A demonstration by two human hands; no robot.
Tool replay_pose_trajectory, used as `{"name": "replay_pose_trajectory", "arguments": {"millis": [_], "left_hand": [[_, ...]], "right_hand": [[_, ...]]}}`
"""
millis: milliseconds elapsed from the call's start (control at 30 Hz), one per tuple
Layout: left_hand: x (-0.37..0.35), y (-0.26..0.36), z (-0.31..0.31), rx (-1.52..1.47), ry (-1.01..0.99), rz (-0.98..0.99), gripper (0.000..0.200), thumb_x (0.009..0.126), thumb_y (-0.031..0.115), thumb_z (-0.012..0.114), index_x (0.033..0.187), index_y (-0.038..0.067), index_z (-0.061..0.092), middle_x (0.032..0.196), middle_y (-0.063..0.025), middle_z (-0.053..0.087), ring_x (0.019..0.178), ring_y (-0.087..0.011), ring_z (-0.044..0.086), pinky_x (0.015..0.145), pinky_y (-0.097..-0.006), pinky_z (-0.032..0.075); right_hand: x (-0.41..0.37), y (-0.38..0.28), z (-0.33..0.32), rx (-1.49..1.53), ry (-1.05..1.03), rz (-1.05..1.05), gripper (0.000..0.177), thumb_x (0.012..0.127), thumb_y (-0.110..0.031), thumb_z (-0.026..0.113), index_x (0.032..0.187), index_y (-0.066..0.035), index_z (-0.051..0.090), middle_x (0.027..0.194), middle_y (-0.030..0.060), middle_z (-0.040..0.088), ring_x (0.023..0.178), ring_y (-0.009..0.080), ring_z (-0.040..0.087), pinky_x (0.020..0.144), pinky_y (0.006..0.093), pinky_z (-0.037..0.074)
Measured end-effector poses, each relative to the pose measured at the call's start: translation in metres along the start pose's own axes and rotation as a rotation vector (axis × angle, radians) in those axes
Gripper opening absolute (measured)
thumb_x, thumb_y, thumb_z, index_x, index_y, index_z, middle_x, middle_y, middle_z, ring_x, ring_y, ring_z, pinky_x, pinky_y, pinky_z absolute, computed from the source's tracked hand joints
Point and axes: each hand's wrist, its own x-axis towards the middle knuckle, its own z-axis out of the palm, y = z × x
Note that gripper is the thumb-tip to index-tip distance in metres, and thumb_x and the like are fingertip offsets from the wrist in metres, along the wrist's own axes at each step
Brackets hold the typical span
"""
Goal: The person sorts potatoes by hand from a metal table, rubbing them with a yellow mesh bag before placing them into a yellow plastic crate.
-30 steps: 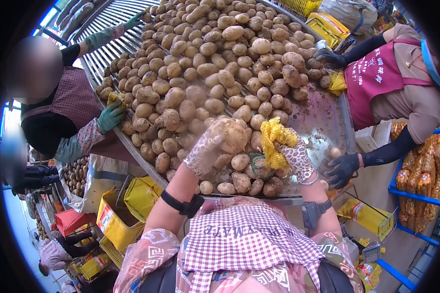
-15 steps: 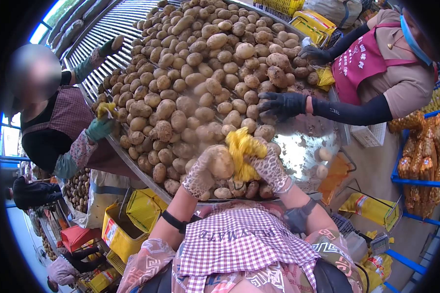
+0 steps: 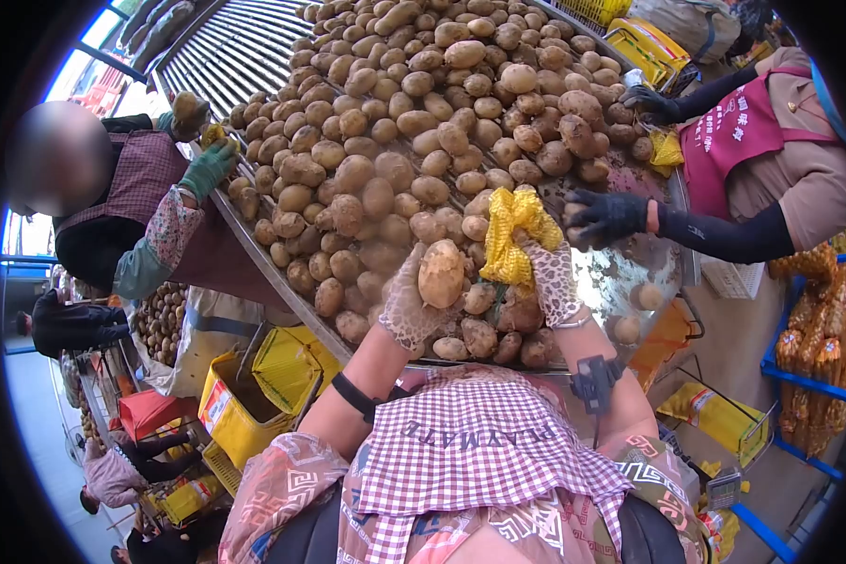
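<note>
A gloved left hand, my left hand (image 3: 412,305), holds a large potato (image 3: 441,274) above the near edge of the potato pile (image 3: 376,122). To its right, my right hand (image 3: 553,280) in the same leopard-print glove grips a yellow mesh bag (image 3: 517,235), which hangs crumpled between its fingers. Several loose potatoes lie just below and between the two hands. The fingertips of my right hand are partly hidden by the mesh.
A co-worker at the right reaches a dark-gloved hand (image 3: 607,218) close to my right hand. Another person's green-gloved hand (image 3: 208,169) is at the left edge of the metal table (image 3: 282,282). Yellow baskets (image 3: 244,404) stand at the lower left.
The potato in my left hand and the yellow mesh bag have moved apart. My right hand has shifted right with the bag. The co-worker's dark-gloved hand now holds a potato.
</note>
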Motion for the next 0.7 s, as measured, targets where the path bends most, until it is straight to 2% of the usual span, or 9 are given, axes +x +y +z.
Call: {"name": "replay_pose_trajectory", "arguments": {"millis": [100, 200, 233, 333, 367, 433, 467, 633, 700], "left_hand": [[0.003, 0.001, -0.004, 0.049, -0.002, 0.034, 0.044, 0.096, 0.042, 0.048, 0.122, 0.007, 0.054, 0.109, -0.0110, 0.065, 0.094, -0.0239, 0.066, 0.083, -0.0379, 0.056], [0.005, -0.012, -0.006, 0.457, -0.089, 0.257, 0.050, 0.096, 0.045, 0.048, 0.131, 0.009, 0.049, 0.120, -0.0104, 0.060, 0.107, -0.0264, 0.059, 0.096, -0.0412, 0.049], [0.005, -0.012, -0.010, 0.459, -0.087, 0.248, 0.050, 0.096, 0.045, 0.048, 0.131, 0.009, 0.049, 0.120, -0.0104, 0.060, 0.107, -0.0264, 0.059, 0.096, -0.0412, 0.049], [-0.011, 0.000, 0.008, 0.002, -0.092, -0.103, 0.044, 0.097, 0.040, 0.047, 0.126, 0.008, 0.052, 0.115, -0.0098, 0.062, 0.101, -0.0230, 0.063, 0.092, -0.0381, 0.052], [-0.008, 0.002, 0.002, 0.006, -0.092, -0.100, 0.044, 0.097, 0.040, 0.047, 0.126, 0.008, 0.052, 0.115, -0.0098, 0.062, 0.101, -0.0230, 0.063, 0.092, -0.0381, 0.052], [-0.005, 0.005, -0.011, -0.023, -0.254, -0.104, 0.044, 0.097, 0.041, 0.046, 0.125, 0.008, 0.053, 0.115, -0.0101, 0.062, 0.102, -0.0217, 0.062, 0.091, -0.0382, 0.053], [-0.008, -0.001, -0.001, 0.005, -0.006, 0.029, 0.046, 0.097, 0.042, 0.046, 0.126, 0.007, 0.051, 0.117, -0.0099, 0.060, 0.107, -0.0236, 0.059, 0.091, -0.0430, 0.052], [0.000, -0.007, -0.027, 0.141, -0.239, 0.091, 0.057, 0.093, 0.048, 0.052, 0.134, 0.009, 0.045, 0.128, -0.0091, 0.055, 0.114, -0.0253, 0.056, 0.094, -0.0437, 0.049], [-0.017, -0.007, -0.004, 0.230, -0.205, -0.031, 0.062, 0.090, 0.046, 0.058, 0.136, 0.008, 0.042, 0.133, -0.0089, 0.051, 0.116, -0.0242, 0.055, 0.095, -0.0407, 0.049]], "right_hand": [[-0.026, -0.016, 0.025, 0.063, -0.187, -0.020, 0.047, 0.083, -0.014, 0.074, 0.123, 0.001, 0.054, 0.111, 0.0103, 0.063, 0.101, 0.0227, 0.063, 0.087, 0.0336, 0.055], [-0.038, -0.007, 0.050, -0.910, -0.267, -0.829, 0.049, 0.081, -0.018, 0.077, 0.121, -0.002, 0.055, 0.112, 0.0092, 0.064, 0.106, 0.0231, 0.060, 0.095, 0.0307, 0.048], [-0.031, 0.001, 0.044, -0.910, -0.259, -0.823, 0.049, 0.081, -0.018, 0.077, 0.121, -0.002, 0.055, 0.112, 0.0092, 0.064, 0.106, 0.0231, 0.060, 0.095, 0.0307, 0.048], [0.001, 0.006, 0.023, -0.044, -0.073, 0.085, 0.043, 0.083, -0.014, 0.074, 0.119, -0.001, 0.056, 0.108, 0.0072, 0.065, 0.096, 0.0208, 0.064, 0.086, 0.0315, 0.054], [0.014, 0.016, 0.010, 0.062, -0.004, 0.129, 0.042, 0.083, -0.014, 0.073, 0.119, -0.001, 0.056, 0.105, 0.0073, 0.066, 0.092, 0.0209, 0.066, 0.083, 0.0332, 0.056], [0.015, 0.013, 0.003, 0.109, -0.115, 0.050, 0.042, 0.083, -0.015, 0.073, 0.120, -0.003, 0.056, 0.109, 0.0090, 0.065, 0.099, 0.0215, 0.064, 0.089, 0.0356, 0.054], [0.006, 0.009, 0.011, 0.104, -0.123, 0.060, 0.042, 0.083, -0.015, 0.073, 0.120, -0.003, 0.056, 0.109, 0.0090, 0.065, 0.099, 0.0215, 0.064, 0.089, 0.0356, 0.054], [-0.037, -0.011, 0.056, -1.119, -0.320, -0.858, 0.046, 0.080, -0.019, 0.077, 0.119, -0.005, 0.058, 0.118, 0.0121, 0.060, 0.114, 0.0208, 0.056, 0.094, 0.0335, 0.050], [-0.018, -0.005, 0.043, -0.875, -0.276, -0.671, 0.046, 0.080, -0.019, 0.077, 0.119, -0.004, 0.058, 0.116, 0.0101, 0.062, 0.107, 0.0196, 0.060, 0.090, 0.0304, 0.052]]}}
